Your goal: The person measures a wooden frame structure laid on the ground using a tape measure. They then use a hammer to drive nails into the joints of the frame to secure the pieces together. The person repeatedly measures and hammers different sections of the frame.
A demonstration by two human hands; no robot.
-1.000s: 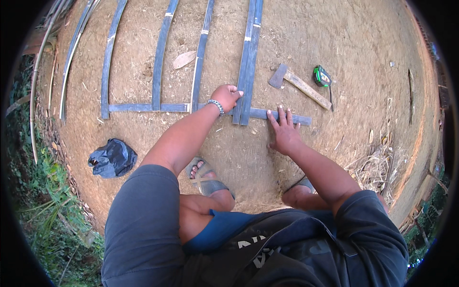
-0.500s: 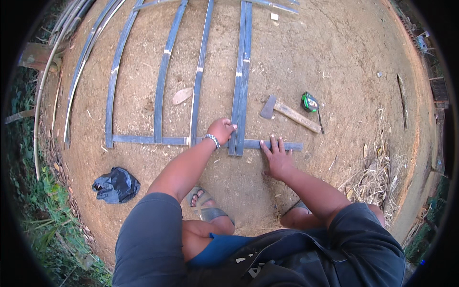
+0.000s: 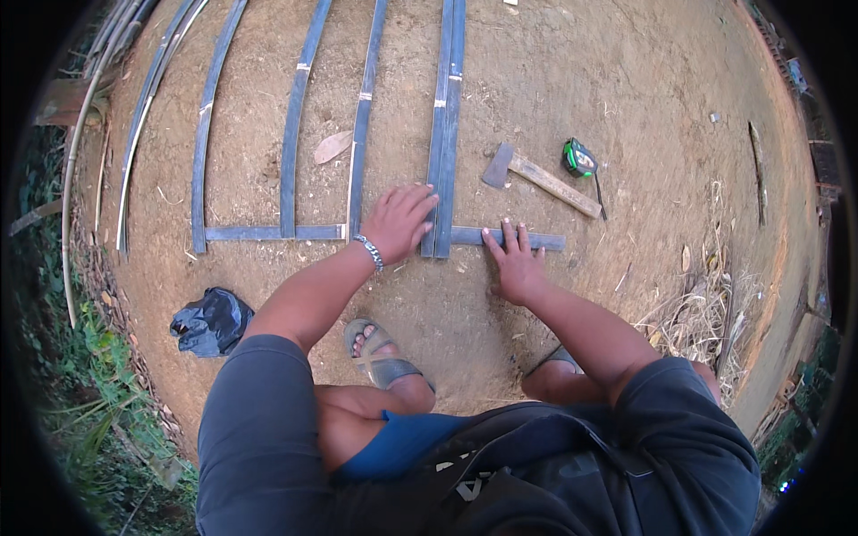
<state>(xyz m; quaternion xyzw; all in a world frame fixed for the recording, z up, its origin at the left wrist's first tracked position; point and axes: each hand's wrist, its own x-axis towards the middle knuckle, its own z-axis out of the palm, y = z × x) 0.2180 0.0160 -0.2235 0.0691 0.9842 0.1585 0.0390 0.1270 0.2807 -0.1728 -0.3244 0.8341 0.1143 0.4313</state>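
Note:
Dark blue-grey slats, which look like split bamboo, lie on the bare ground. My left hand (image 3: 400, 223), with a chain bracelet at the wrist, is open, its fingers reaching to the left edge of a close pair of long slats (image 3: 444, 161). That pair crosses over a short cross slat (image 3: 277, 233). On the cross slat's right end (image 3: 550, 241), my right hand (image 3: 517, 266) lies with fingers spread. Left of the pair run more long slats (image 3: 357, 152), (image 3: 291, 152), their near ends at the cross slat.
A hatchet (image 3: 545, 183) with a wooden handle and a green-black tape measure (image 3: 579, 158) lie to the right. A black plastic bag (image 3: 212, 322) is at the left. Dry fibres (image 3: 702, 313) are heaped at the right, and green plants (image 3: 85, 384) edge the left side.
My left hand has opened from a closed grasp and shifted a little left, now beside the pair of slats. My right hand stays on the cross slat. The whole view has tilted slightly.

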